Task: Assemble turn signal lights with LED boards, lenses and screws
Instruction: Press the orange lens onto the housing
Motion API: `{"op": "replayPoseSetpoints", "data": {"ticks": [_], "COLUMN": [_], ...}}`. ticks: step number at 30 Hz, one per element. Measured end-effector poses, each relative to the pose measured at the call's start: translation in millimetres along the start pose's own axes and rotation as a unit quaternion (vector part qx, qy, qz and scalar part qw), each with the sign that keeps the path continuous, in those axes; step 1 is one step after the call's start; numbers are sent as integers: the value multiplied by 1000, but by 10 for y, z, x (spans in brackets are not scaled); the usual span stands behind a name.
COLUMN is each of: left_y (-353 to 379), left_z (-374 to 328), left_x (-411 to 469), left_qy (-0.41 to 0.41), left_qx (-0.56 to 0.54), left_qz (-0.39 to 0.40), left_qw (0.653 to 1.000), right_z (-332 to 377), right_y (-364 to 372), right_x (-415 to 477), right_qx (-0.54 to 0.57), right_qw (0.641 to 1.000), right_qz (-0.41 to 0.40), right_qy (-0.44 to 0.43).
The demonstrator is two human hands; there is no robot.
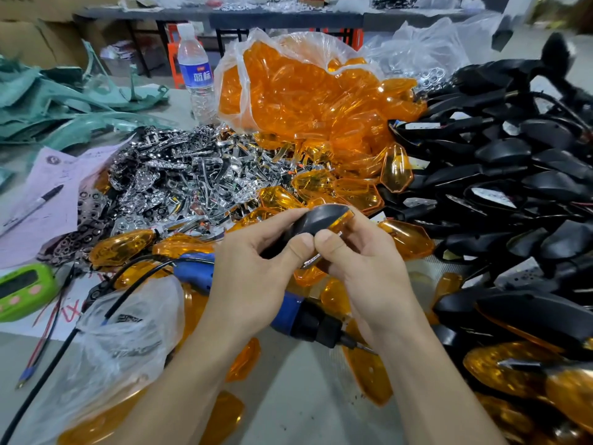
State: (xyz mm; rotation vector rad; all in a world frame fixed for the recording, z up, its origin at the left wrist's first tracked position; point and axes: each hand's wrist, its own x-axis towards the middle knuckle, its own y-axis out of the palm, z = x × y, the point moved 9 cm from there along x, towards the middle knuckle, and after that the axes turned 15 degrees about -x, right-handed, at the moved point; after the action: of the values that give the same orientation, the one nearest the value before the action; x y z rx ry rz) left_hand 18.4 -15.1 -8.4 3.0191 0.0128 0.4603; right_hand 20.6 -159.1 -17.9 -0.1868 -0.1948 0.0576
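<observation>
My left hand (256,261) and my right hand (362,268) together grip one turn signal (317,220), a black housing with an orange lens along its right edge, held above the table's middle. Both thumbs press on its near side. Beneath my hands lies a blue electric screwdriver (288,309) with a black cable, its bit pointing right. Behind them sits a heap of chrome reflector parts (192,175), and loose orange lenses (353,187) are scattered around. A pile of black housings (497,175) fills the right side.
A clear bag of orange lenses (305,91) stands at the back beside a water bottle (196,72). A pink paper with a pen (32,207), a green timer (22,290) and a crumpled plastic bag (128,342) lie left. Finished lights (519,370) lie lower right.
</observation>
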Motion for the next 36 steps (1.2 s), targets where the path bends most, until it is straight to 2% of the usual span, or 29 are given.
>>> {"op": "replayPoseSetpoints", "data": {"ticks": [2,3,6,9,12,15,18,23,26,36], "left_y": [33,52,280,440,401,267,195,83,94,-1], "left_z": [-66,-148,-289,-250,-373,-486,-581,-569,-602,-742], "left_x": [-16,-43,-161,-212,-191,-114,-24,83,63,-117], "left_qy": [21,57,167,177,185,149,110,-6,-27,-24], "left_qx": [85,141,276,296,294,238,175,9,-46,-130], "left_qz": [17,20,63,76,35,12,42,73,77,-1], "left_qw": [996,988,944,936,937,960,978,997,996,991], "right_z": [1,6,-13,-68,38,186,333,570,701,871], "right_y": [-99,-166,-329,-320,-252,-175,-88,-97,-34,89], "right_x": [3,1,-15,-58,-40,-2,-15,-9,-1,-111], "right_qx": [-20,-23,-10,32,-27,-46,-16,-3,-18,12], "right_qw": [999,997,985,973,980,993,1000,998,997,998], "right_qz": [-41,-74,-172,-221,-187,-105,-8,53,52,-8], "right_qy": [-3,-4,8,52,61,41,11,-23,-46,-58]}}
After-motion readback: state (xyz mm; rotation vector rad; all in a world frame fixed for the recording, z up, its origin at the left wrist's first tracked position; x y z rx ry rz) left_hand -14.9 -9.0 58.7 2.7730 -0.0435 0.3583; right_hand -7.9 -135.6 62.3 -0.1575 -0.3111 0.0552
